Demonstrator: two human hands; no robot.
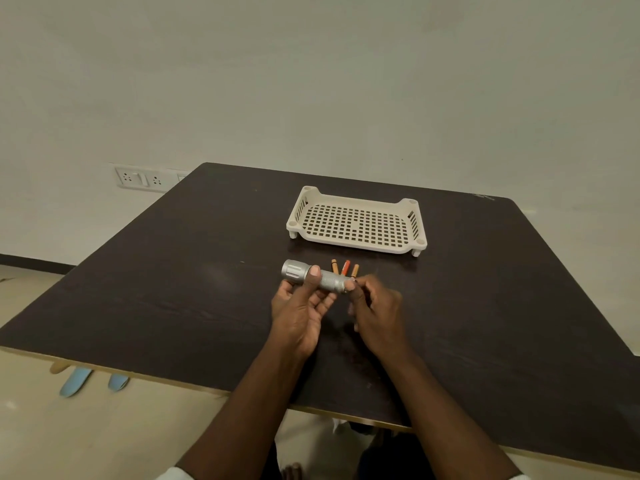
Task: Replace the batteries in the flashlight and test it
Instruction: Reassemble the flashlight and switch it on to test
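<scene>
A silver flashlight (pixel 329 279) is held level above the dark table (pixel 173 289), its wide head pointing left. My left hand (pixel 301 313) grips its body, thumb over the top. My right hand (pixel 379 313) pinches at the flashlight's tail end with thumb and fingertips; what it holds there is too small to tell. Three small batteries (pixel 345 267), two orange-brown and one red, lie side by side on the table just beyond the flashlight.
A cream perforated plastic tray (pixel 356 225) stands behind the batteries, nothing in it. A wall socket plate (pixel 140 178) is at the left past the table's edge. Pale blue slippers (pixel 90 381) lie on the floor below the near-left table edge.
</scene>
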